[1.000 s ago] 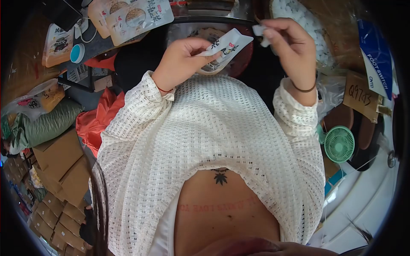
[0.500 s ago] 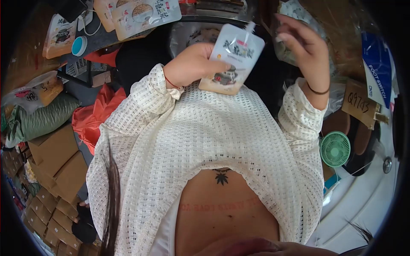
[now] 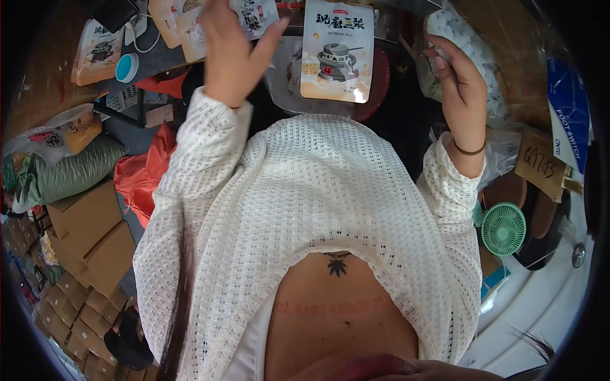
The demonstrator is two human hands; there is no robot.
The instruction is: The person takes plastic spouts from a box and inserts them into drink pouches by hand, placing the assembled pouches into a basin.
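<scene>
A white and orange pouch with a printed pot stands upright at the top centre, in front of a red basin, touched by neither hand. My left hand is raised over the flat printed pouches at the top left, thumb spread from the fingers, holding nothing that shows. At the right, my right hand has its thumb and forefinger pinched together beside a clear bag of white pieces; what lies between the fingertips is too small to make out.
A blue lid lies at the left near another pouch. Red plastic, a green sack and cardboard boxes are at the left. A green fan and a blue box are at the right.
My left hand has let go of the pouch and moved up and left. That pouch now stands upright at the top centre. My right hand's fingers have closed by the bag.
</scene>
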